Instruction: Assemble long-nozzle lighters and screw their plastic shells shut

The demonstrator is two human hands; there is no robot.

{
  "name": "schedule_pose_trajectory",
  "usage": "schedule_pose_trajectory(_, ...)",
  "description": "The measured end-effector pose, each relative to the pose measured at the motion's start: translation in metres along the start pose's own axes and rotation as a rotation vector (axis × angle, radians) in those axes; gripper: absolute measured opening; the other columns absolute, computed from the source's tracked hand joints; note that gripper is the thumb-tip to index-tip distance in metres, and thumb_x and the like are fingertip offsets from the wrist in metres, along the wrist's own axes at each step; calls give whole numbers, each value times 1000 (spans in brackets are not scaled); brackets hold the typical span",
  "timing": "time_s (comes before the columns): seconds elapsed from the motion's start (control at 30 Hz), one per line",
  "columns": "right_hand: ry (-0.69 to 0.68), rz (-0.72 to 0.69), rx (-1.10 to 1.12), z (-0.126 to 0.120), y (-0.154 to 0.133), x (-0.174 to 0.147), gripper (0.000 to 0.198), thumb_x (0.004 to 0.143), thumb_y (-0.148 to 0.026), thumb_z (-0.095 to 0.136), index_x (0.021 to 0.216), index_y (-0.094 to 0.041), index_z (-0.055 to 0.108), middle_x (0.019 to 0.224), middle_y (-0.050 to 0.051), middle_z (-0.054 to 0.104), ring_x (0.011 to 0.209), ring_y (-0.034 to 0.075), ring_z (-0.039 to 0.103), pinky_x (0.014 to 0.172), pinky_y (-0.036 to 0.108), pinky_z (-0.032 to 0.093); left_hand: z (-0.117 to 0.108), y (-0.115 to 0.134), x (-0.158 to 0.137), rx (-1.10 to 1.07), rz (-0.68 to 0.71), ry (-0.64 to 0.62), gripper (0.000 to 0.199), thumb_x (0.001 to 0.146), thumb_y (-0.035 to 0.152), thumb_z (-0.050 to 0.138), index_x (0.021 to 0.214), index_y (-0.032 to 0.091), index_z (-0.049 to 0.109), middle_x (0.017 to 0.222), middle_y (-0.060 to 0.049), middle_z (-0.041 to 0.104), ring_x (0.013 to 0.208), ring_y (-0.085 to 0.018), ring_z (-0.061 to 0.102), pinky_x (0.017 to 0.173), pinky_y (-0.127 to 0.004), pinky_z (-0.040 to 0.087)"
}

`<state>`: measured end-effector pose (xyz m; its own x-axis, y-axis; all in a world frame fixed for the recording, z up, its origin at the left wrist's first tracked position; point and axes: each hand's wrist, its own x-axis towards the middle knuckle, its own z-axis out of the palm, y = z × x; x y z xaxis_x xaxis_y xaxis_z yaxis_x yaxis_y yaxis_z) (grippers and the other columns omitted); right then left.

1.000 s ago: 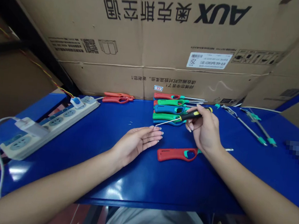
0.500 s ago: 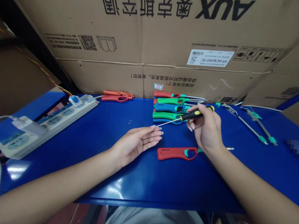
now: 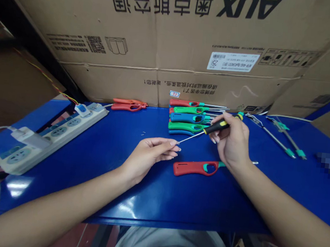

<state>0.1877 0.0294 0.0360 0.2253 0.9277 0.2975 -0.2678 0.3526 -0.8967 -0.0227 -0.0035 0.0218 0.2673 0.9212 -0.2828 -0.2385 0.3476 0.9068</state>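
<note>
A black and yellow screwdriver (image 3: pixel 218 126) is gripped by its handle in my right hand (image 3: pixel 233 142). Its thin shaft slants down and left to the fingertips of my left hand (image 3: pixel 152 153). There, thumb and forefinger are pinched together at the tip; whatever is between them is too small to make out. Below the shaft lies a red long-necked lighter (image 3: pixel 192 168) with a green trigger, its nozzle partly hidden behind my right wrist. A couple of tiny screws (image 3: pixel 143 133) rest on the blue table (image 3: pixel 133 199) beyond my left hand.
Several coloured lighters (image 3: pixel 186 118) are stacked at the back against a cardboard box (image 3: pixel 104 81). Red lighter shells (image 3: pixel 129 105) lie left of them, metal lighter rods (image 3: pixel 272 136) at the right. A power strip (image 3: pixel 63 136) with cables runs along the left side.
Both hands have shifted slightly right with the screwdriver. The fingers of my left hand have curled in more around the screwdriver's tip.
</note>
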Motion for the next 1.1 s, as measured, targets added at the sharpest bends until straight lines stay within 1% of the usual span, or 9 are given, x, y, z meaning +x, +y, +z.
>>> schedule_pose_trajectory(0.17, -24, -27, -42, -1, -9, 1, 36, 85, -49, 64, 62, -22, 59, 50, -4, 41, 38, 8, 33, 36, 25, 24, 7, 1, -10, 273, 173, -32, 10, 76, 24, 83, 83, 16, 81, 78, -5, 80, 68, -16, 73, 71, -26, 59)
schedule_pose_trajectory(0.3, -50, -33, -89, 2, -14, -2, 43, 84, -57, 63, 60, -22, 55, 51, -4, 39, 38, 8, 32, 35, 24, 22, 9, 0, -15, 467, 255, -71, 8, 75, 24, 83, 79, 18, 81, 75, -4, 79, 66, -17, 72, 66, -26, 58)
schedule_pose_trajectory(0.4, -61, -37, -87, 4, -14, -5, 44, 83, -57, 65, 60, -22, 56, 51, -3, 40, 39, 8, 33, 35, 24, 22, 9, -3, -16, 523, 270, -91, 8, 75, 25, 82, 79, 18, 81, 76, -5, 80, 66, -17, 72, 65, -25, 56)
schedule_pose_trajectory(0.57, -85, -40, -63, 4, -16, -6, 39, 81, -51, 69, 59, -21, 59, 51, -3, 43, 37, 7, 34, 34, 24, 23, 9, -5, -15, 552, 262, -128, 8, 78, 26, 81, 80, 18, 82, 78, -4, 80, 69, -17, 72, 67, -24, 56)
schedule_pose_trajectory(0.77, -129, -90, -119, 0, -15, -7, 37, 85, -47, 65, 60, -20, 60, 53, -1, 46, 39, 8, 36, 35, 24, 25, 7, -7, -14, 622, 285, -169, 9, 82, 28, 78, 84, 20, 82, 83, -4, 80, 73, -17, 72, 69, -25, 55)
schedule_pose_trajectory(0.87, -187, -116, -115, -5, -12, -6, 34, 87, -44, 63, 63, -20, 63, 55, -1, 49, 41, 9, 40, 36, 23, 26, 6, -9, -14, 646, 310, -203, 10, 83, 29, 77, 85, 21, 82, 86, -4, 80, 75, -17, 71, 69, -25, 53)
schedule_pose_trajectory(0.93, -253, -146, -138, -8, -12, -5, 33, 88, -43, 62, 65, -20, 65, 58, 0, 52, 46, 10, 45, 38, 24, 30, 5, -10, -14, 679, 324, -220, 10, 83, 29, 78, 85, 20, 82, 86, -4, 79, 72, -16, 69, 66, -23, 51)
schedule_pose_trajectory(1.0, -354, -175, -188, -10, -16, -4, 34, 90, -45, 62, 67, -20, 67, 64, 1, 55, 51, 12, 50, 41, 24, 37, 5, -11, -14, 741, 326, -236, 10, 83, 29, 77, 84, 20, 82, 82, -4, 78, 66, -14, 66, 61, -22, 48)
schedule_pose_trajectory(1.1, -497, -138, -291, -9, -23, -8, 34, 90, -51, 63, 76, -21, 70, 72, 2, 60, 50, 11, 51, 41, 25, 40, 5, -11, -15, 857, 343, -265, 11, 85, 28, 76, 83, 18, 82, 78, -3, 77, 60, -12, 62, 58, -22, 45)
